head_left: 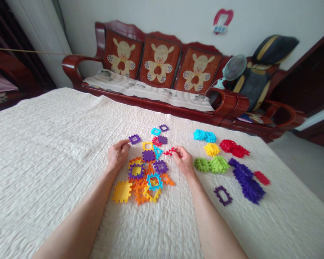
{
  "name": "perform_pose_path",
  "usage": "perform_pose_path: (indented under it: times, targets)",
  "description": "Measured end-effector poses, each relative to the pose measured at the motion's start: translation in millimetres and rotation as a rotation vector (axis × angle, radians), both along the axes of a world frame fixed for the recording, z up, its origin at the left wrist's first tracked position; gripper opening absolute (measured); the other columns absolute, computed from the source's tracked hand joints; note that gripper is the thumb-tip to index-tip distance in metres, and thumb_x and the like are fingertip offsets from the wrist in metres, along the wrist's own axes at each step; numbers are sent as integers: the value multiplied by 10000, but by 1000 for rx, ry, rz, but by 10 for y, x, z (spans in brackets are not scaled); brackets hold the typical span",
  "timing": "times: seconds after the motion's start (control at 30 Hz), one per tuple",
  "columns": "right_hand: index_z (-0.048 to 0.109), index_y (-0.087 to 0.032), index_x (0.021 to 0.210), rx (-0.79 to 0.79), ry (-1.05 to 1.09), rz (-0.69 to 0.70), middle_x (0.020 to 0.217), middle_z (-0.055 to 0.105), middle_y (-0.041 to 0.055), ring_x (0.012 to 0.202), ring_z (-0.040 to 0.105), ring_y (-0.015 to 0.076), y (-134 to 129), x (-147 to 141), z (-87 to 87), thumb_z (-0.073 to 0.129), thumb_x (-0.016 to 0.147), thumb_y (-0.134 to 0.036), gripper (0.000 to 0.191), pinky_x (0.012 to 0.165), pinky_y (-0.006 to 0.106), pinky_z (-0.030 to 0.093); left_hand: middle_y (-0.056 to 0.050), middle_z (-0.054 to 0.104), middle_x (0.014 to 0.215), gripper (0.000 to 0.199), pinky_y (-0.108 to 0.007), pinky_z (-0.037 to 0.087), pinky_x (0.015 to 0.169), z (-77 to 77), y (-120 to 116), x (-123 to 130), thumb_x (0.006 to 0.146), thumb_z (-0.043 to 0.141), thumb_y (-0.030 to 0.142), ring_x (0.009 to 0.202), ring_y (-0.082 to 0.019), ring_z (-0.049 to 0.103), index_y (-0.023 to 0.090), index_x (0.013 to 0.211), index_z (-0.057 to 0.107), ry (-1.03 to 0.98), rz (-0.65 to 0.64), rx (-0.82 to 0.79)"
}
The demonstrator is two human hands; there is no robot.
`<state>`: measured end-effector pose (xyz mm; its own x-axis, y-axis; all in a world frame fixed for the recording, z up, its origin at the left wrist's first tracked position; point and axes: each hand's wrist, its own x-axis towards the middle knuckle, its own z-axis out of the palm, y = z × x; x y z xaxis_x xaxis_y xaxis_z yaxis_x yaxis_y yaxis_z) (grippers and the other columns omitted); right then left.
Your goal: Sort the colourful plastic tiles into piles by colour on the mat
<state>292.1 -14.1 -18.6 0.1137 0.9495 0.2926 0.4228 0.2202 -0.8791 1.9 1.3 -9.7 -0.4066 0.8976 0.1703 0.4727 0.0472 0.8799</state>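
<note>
Between my hands lies a loose, mixed pile of toothed plastic pieces, among them a yellow square (122,191), a purple square (148,155) and a light blue frame (154,182). My left hand (118,154) is closed at the pile's left, its thumb and index finger pinched at the edge of a purple windowed piece (135,139). On the right of the pile, my right hand (183,160) pinches a red piece (169,151) between thumb and fingers. A light blue triangle (158,152) lies just left of that red piece.
Sorted heaps sit on the white quilted cover (70,144) at the right: light blue (204,136), yellow (212,149), red (234,148), green (211,164) and purple (248,181). A purple frame (223,195) lies nearer. Beyond stand a wooden sofa (151,104) and a fan (234,67).
</note>
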Motion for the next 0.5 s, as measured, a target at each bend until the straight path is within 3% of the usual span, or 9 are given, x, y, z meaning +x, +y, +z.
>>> perform_pose_path:
  times: [0.3,0.5]
  targets:
    - [674,-206,942,69,-147,3,872,759,53,763,701,202,-47,-84,84,574,810,-391,248,762,316,553,-1,760,802,373,-277,527,813,19,1,10,769,469,246,772,-182,682,202,971,779,1,-4,-5]
    - [666,-197,931,188,-80,-55,845,747,45,719,687,176,-111,-246,177,591,821,-373,221,726,288,562,-1,757,793,364,-270,524,806,56,-16,23,770,471,236,775,-180,681,199,960,778,7,-8,7]
